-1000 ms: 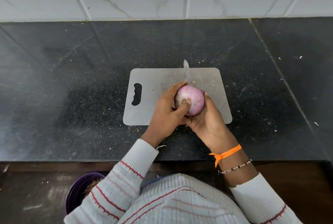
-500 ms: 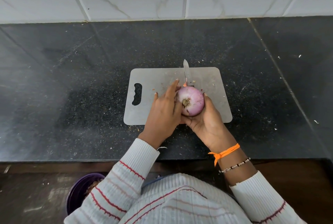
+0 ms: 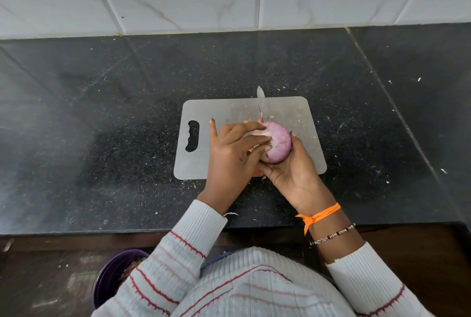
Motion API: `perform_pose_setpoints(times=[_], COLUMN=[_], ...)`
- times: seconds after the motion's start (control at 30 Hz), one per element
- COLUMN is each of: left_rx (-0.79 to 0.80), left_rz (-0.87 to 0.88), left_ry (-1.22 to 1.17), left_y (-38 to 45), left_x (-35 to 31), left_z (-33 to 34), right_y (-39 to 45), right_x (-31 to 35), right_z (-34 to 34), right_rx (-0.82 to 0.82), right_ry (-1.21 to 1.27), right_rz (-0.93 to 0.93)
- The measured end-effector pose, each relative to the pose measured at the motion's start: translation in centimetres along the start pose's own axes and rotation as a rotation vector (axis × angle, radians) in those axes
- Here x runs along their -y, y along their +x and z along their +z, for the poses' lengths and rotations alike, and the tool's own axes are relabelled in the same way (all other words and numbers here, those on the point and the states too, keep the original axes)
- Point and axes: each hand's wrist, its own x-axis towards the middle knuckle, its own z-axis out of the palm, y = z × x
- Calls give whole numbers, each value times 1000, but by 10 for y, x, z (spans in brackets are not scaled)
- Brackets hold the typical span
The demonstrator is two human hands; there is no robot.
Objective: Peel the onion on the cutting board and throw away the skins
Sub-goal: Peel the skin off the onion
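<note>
A pale purple onion (image 3: 279, 142) is held just above the grey cutting board (image 3: 229, 110). My right hand (image 3: 293, 174) cups it from below and from the right. My left hand (image 3: 234, 156) lies against its left side, fingertips pinching at the skin near the root end. Bits of orange-pink loose skin (image 3: 252, 148) show between my left fingers and behind the onion. A knife blade (image 3: 260, 100) lies on the board behind the onion, tip pointing away from me; its handle is hidden by the onion and my hands.
The board rests on a dark speckled stone counter (image 3: 102, 138) with white tiles behind. A purple bin (image 3: 112, 276) with scraps in it stands on the floor at lower left, partly hidden by my left sleeve.
My left hand has shifted over the onion's left side, fingers now spread and pulling at the skin. The onion has turned in my right hand, so the root end faces left.
</note>
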Motion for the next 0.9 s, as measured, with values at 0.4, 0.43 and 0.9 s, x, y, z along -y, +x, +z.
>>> perform_pose_setpoints(times=[0.4,0.43,0.9], left_rx=[-35,-37,5], left_rz=[71,50,-430], left_ry=[340,353,-209], left_y=[0,0,6], left_x=[0,1,0], left_z=[3,3,-3], right_y=[0,0,-8], right_x=[-2,-2,8], right_z=[1,2,-5], right_rx=[-15,-20,-31], right_ry=[-20,-21,-16], right_rz=[19,27,112])
